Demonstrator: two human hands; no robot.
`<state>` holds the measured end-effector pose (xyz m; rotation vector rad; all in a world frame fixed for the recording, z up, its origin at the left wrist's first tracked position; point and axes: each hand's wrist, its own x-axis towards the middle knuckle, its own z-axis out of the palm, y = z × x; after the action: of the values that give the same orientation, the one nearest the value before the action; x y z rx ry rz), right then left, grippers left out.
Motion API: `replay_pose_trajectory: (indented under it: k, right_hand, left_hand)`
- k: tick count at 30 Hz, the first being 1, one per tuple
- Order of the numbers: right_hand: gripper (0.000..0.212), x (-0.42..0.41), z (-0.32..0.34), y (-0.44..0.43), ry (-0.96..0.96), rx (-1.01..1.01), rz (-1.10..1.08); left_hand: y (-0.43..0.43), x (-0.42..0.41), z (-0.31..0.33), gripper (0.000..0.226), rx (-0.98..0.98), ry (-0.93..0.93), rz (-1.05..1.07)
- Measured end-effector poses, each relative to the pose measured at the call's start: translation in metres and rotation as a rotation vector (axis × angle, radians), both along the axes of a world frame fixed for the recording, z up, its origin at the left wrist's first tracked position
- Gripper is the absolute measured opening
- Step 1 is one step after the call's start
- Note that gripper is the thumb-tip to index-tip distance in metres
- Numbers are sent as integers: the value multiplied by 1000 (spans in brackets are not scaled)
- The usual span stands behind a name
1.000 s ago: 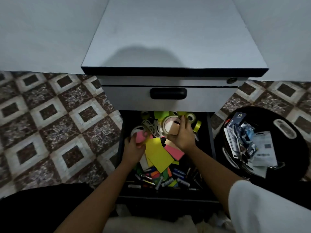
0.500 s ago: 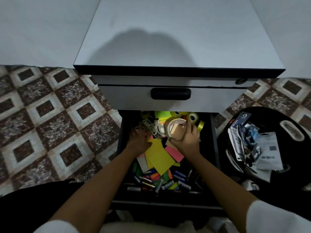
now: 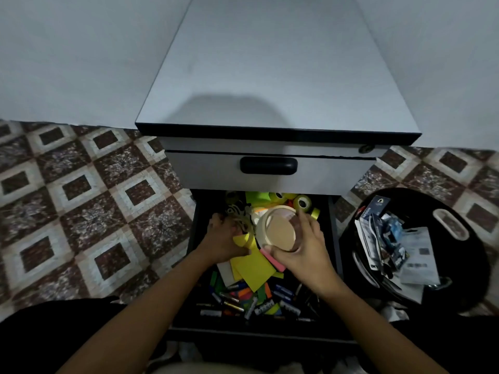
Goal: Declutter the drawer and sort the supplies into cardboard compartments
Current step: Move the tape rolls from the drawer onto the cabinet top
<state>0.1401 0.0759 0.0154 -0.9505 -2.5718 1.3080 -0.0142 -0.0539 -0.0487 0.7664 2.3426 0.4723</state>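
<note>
Up and toward us comes the big tape roll (image 3: 278,230), our right hand (image 3: 306,253) clasping its rim with spread fingers (image 3: 304,220) above the open drawer (image 3: 199,211), left hand (image 3: 220,242) down among the yellow notes (image 3: 253,268), its hold unclear, and a slip of that loose clasp could drop it back in.

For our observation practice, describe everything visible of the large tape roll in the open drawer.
The large tape roll is a wide cream ring, paper-like, tan inside. It is tilted, with its open face upward, at the back of the drawer. The right hand grips it, thumb on the near edge and fingers over the far edge.
</note>
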Motion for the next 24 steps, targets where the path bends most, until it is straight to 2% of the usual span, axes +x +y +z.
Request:
replay_pose_trajectory:
  k: [6, 9, 13, 16, 24]
  right_hand:
    - [96, -18, 104, 5, 158, 45, 143]
    - [93, -40, 151, 14, 248, 98, 164]
    - [95, -97, 197, 29, 263, 133, 121]
    - [92, -151, 212, 42, 282, 147, 95]
    - [92, -250, 196, 53, 33, 357, 139]
  left_hand:
    - [-15, -6, 93, 100, 203, 69, -153]
    - [-17, -13, 139, 102, 222, 127, -200]
    - [-17, -22, 182, 104, 243, 202, -194]
    - [-17, -29, 206, 107, 239, 201, -167]
    - [-23, -46, 237, 105, 263, 244, -168]
